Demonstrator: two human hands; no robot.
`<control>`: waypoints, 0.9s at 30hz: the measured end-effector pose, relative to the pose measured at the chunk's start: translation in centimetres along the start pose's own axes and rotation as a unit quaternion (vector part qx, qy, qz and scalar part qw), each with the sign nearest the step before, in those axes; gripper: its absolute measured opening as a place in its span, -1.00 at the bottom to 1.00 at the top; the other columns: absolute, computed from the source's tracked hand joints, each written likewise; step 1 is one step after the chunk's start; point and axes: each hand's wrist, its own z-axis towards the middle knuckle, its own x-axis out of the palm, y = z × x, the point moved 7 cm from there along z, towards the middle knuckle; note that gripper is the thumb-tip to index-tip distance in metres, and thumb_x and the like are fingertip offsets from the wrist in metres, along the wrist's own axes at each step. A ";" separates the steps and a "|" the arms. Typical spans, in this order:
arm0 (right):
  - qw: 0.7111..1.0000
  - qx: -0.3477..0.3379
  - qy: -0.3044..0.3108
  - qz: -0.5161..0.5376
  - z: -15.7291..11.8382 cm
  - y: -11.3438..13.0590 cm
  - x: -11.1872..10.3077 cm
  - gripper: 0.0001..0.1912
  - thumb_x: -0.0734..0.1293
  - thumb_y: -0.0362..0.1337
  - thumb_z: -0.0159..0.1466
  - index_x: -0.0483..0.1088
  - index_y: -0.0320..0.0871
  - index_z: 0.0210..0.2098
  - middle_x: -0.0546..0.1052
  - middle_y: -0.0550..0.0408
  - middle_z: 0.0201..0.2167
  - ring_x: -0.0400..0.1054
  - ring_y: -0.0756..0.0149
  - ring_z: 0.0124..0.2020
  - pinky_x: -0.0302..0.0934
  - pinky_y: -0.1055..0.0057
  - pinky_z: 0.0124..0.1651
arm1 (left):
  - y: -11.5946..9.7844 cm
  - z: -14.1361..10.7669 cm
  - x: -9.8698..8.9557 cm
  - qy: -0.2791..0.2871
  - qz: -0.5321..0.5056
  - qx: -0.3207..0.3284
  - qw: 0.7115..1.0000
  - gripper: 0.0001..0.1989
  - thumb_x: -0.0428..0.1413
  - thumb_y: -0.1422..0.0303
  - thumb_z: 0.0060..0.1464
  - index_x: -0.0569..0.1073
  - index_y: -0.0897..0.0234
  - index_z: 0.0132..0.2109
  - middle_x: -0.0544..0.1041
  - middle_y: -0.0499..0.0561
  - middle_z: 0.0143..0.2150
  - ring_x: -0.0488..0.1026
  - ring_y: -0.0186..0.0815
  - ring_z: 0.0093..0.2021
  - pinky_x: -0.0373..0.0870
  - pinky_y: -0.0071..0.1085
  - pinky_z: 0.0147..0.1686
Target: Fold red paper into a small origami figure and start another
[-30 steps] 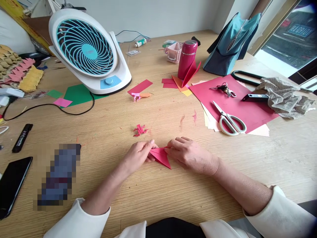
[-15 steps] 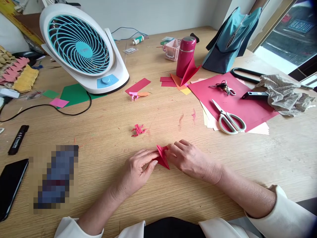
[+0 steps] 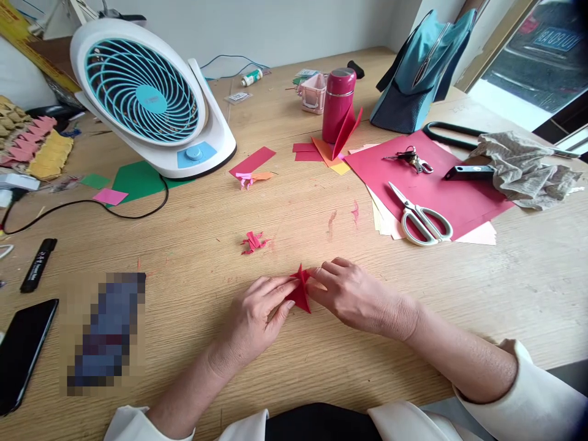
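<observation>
Between my hands a small folded piece of red paper (image 3: 301, 297) rests on the wooden table, with one pointed flap standing upright. My left hand (image 3: 261, 306) lies at its left side, fingers pressed on the paper and thumb near its lower edge. From the right, my right hand (image 3: 351, 294) pinches the paper's upper right part between thumb and fingers; the fingertips partly hide it. Just beyond the hands lies a small red folded-paper figure (image 3: 253, 242) with thin legs. Farther back is a pink and orange folded figure (image 3: 252, 178).
A white fan (image 3: 220, 135) stands at back left. Scissors (image 3: 425, 223) and keys (image 3: 413, 160) lie on red paper sheets (image 3: 463, 202) at right, near a magenta flask (image 3: 337, 110) and blue bag (image 3: 408, 86). A marker (image 3: 38, 264) and phone (image 3: 25, 352) lie at left.
The flap on the folded red paper has swung more upright between my fingers. Both hands stay in nearly the same place, and the camera view has shifted slightly.
</observation>
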 end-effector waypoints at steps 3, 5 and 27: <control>0.999 0.020 -0.035 0.026 -0.6 -1.5 -0.3 -0.83 0.24 -0.35 0.38 0.41 -0.17 -0.33 0.50 0.05 -0.34 0.30 0.29 -0.38 0.02 0.31 -0.31 | -0.7 0.0 0.4 0.026 0.047 0.018 0.998 -0.62 0.06 0.44 0.29 0.40 0.29 0.22 0.52 0.11 0.12 0.44 -0.18 0.02 0.48 -0.22 0.03; 0.994 0.089 -0.070 0.012 -1.2 -3.6 -0.8 -0.73 0.24 -0.34 0.39 0.37 -0.17 -0.45 0.46 0.10 -0.49 0.24 0.34 -0.49 -0.01 0.33 -0.35 | -1.2 -0.1 0.7 0.042 0.078 0.028 0.996 -0.60 0.06 0.42 0.28 0.38 0.32 0.24 0.50 0.14 0.14 0.42 -0.16 0.02 0.48 -0.19 0.04; 0.993 0.078 -0.076 0.053 -0.7 -1.8 1.4 -0.80 0.20 -0.36 0.42 0.41 -0.18 -0.31 0.45 0.01 -0.26 0.22 0.26 -0.30 0.12 0.32 -0.23 | -1.7 -0.8 1.9 0.120 0.227 0.043 0.966 -0.44 0.15 0.22 0.24 0.29 0.20 0.33 0.32 0.05 0.37 0.30 -0.06 0.11 0.29 -0.13 -0.01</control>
